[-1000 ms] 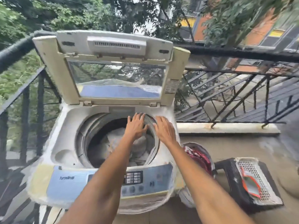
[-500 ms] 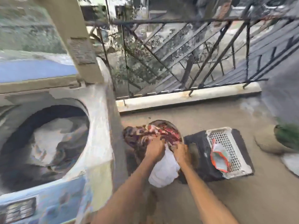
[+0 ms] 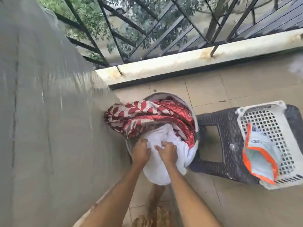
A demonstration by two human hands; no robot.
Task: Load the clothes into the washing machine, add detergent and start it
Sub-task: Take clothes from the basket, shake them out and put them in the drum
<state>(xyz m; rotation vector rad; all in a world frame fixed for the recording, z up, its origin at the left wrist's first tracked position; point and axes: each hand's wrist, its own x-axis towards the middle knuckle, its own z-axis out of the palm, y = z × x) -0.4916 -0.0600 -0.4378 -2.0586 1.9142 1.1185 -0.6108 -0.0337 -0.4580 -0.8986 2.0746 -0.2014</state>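
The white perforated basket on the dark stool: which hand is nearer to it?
Right. The right hand grips the white cloth on the side toward the white perforated basket; the left hand grips it farther away, toward the washing machine.

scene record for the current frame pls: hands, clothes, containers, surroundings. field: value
left hand: grips white cloth
right hand: grips the same white cloth
white cloth: bunched, spilling over near rim of round basket
red leaf-print fabric: piled in round basket behind white cloth
washing machine: grey side at left, blurred; drum out of view
dark stool: right of round basket
white mesh basket: on stool, holds orange-edged pouch
railing: behind, above ledge
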